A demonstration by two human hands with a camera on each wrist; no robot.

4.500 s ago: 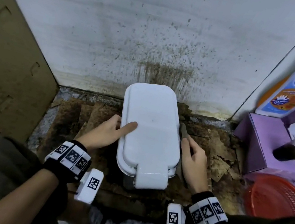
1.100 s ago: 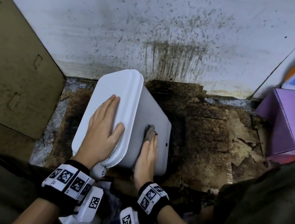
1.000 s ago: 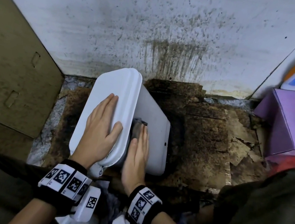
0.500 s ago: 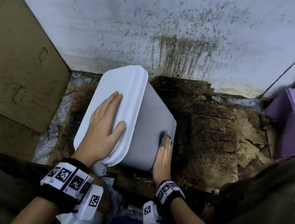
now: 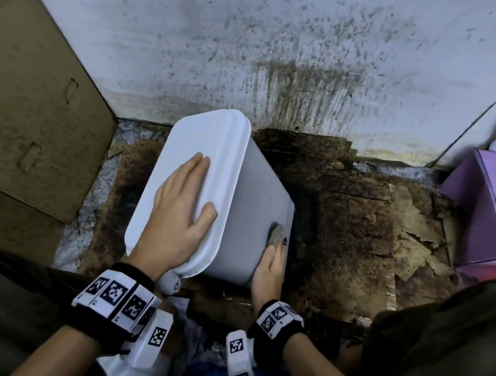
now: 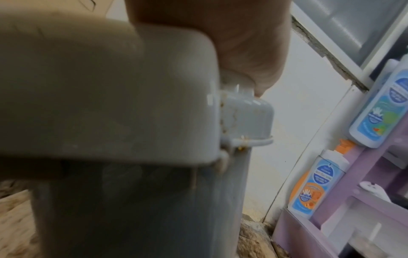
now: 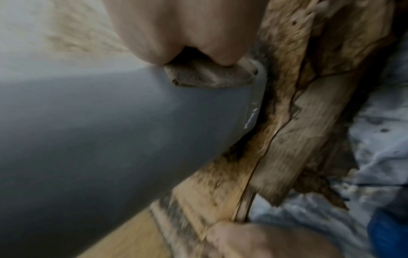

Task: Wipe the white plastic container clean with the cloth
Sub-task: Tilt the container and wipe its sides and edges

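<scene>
Container: the white plastic container is tipped on edge, lid facing the left hand, one long side wall turned up toward the right hand; its lower edge rests on the stained cardboard floor.
Handling: probably light and stiff, with smooth, slippery walls; judged easy to slide or tip further under a wiping push, so it needs bracing on the lid.
Where to hold: the broad flat lid, or its rim near the latch, looks the steadiest place.
Left hand: the left hand lies flat on the lid, fingers straight and spread, thumb toward the lid's edge; it presses, grips nothing.
Right hand: the right hand lies along the upturned wall near its bottom edge, fingers nearly straight, pressing the cloth against the plastic.
Cloth: small, grey-brown, folded, poking out past the fingertips.
Beyond the right hand: a purple box, well apart from the container.
Beyond both hands: a spattered white wall.
</scene>
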